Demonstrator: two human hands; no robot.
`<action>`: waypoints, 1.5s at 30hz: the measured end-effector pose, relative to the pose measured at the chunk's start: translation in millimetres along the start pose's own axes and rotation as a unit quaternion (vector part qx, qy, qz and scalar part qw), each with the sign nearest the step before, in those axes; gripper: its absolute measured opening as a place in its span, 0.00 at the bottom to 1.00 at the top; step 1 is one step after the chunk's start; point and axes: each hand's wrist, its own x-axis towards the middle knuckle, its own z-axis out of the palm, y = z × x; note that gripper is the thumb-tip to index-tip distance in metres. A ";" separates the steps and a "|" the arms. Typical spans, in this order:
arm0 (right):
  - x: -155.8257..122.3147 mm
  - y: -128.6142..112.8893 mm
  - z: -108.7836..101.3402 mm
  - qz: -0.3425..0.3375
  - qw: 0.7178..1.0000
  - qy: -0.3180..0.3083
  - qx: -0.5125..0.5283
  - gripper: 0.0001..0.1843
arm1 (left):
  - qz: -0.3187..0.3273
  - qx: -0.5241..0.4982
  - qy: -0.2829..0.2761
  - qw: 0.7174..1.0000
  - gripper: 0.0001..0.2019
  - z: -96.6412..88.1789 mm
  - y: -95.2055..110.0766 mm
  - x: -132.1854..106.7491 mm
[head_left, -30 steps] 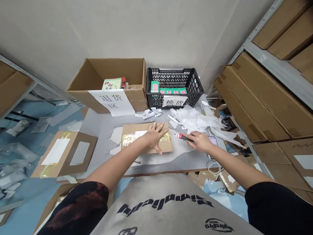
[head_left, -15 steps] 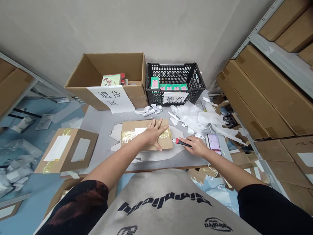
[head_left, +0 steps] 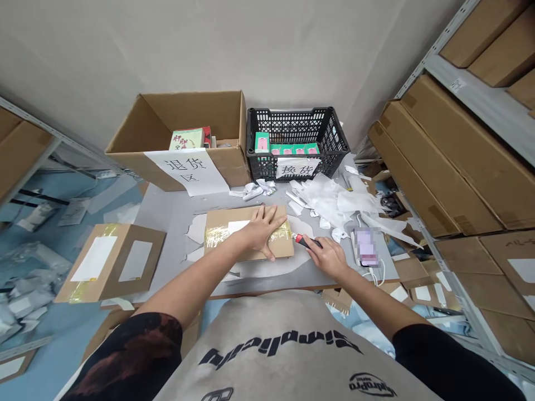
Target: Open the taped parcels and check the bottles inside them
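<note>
A flat cardboard parcel (head_left: 225, 223) with yellowish tape and a white label lies on the grey table (head_left: 171, 214) in front of me. My left hand (head_left: 261, 228) rests flat on the parcel's right half, fingers spread. My right hand (head_left: 328, 257) is closed round a red and black utility knife (head_left: 304, 240), whose tip touches the parcel's right edge.
At the back stand an open cardboard box (head_left: 188, 136) with a paper sign and a black plastic crate (head_left: 296, 139) holding green boxes. Torn white paper (head_left: 330, 197) and a phone (head_left: 364, 246) lie to the right. Another taped box (head_left: 111, 267) sits at left. Shelves with cartons (head_left: 451, 161) line the right.
My right hand has carried the knife leftward, from beside the paper scraps up to the parcel's right edge. The left hand has stayed flat on the parcel.
</note>
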 end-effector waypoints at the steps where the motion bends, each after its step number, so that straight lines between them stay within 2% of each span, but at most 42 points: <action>1: -4.1 -5.4 3.1 0.015 1.000 0.010 -0.002 0.24 | 0.000 0.001 0.002 1.000 0.73 0.3 -0.5 0.0; 5: -14.1 -14.9 14.3 0.046 0.998 0.038 0.008 0.25 | 0.001 0.000 0.000 1.000 0.74 0.0 -0.5 -0.2; 11: -9.2 4.9 16.5 -0.028 0.999 0.034 0.016 0.24 | 0.006 0.003 -0.006 1.000 0.73 -2.1 2.2 -0.6; 18: -14.9 -7.7 27.3 0.055 0.996 0.068 0.027 0.25 | 0.002 0.014 -0.001 1.000 0.73 -2.5 3.9 -2.7; 24: -7.0 3.7 15.4 0.022 0.998 0.054 -0.010 0.24 | -0.003 -0.003 0.012 1.000 0.74 1.9 3.7 1.0; 28: -1.6 6.4 4.3 0.028 0.998 0.054 -0.028 0.24 | -0.018 -0.018 -0.008 1.000 0.73 -0.8 1.9 7.0; 31: 4.0 12.3 -7.4 -0.005 0.999 0.024 -0.041 0.23 | -0.022 -0.020 -0.012 0.999 0.73 -1.0 3.2 7.0; 33: 8.7 18.3 -13.8 -0.035 0.998 -0.002 -0.048 0.22 | -0.020 -0.012 0.012 1.000 0.71 4.3 9.5 1.4; 35: 11.7 21.7 -15.3 -0.049 0.997 -0.018 -0.051 0.22 | -0.021 -0.003 0.066 0.998 0.68 14.6 20.3 -8.0; 37: 11.8 20.0 -10.9 -0.047 0.997 -0.023 -0.051 0.23 | -0.032 -0.002 0.130 0.991 0.62 27.1 32.7 -18.0; 40: 8.6 11.1 0.6 -0.029 0.998 -0.024 -0.048 0.24 | -0.039 -0.019 0.196 0.980 0.54 41.8 45.2 -27.1; 43: 9.3 7.7 5.6 -0.009 0.997 -0.027 -0.070 0.26 | -0.026 -0.015 0.233 0.972 0.50 48.2 47.0 -28.8; 45: 14.0 12.7 2.5 -0.019 0.995 -0.032 -0.094 0.26 | -0.014 0.000 0.243 0.970 0.49 50.2 45.2 -28.5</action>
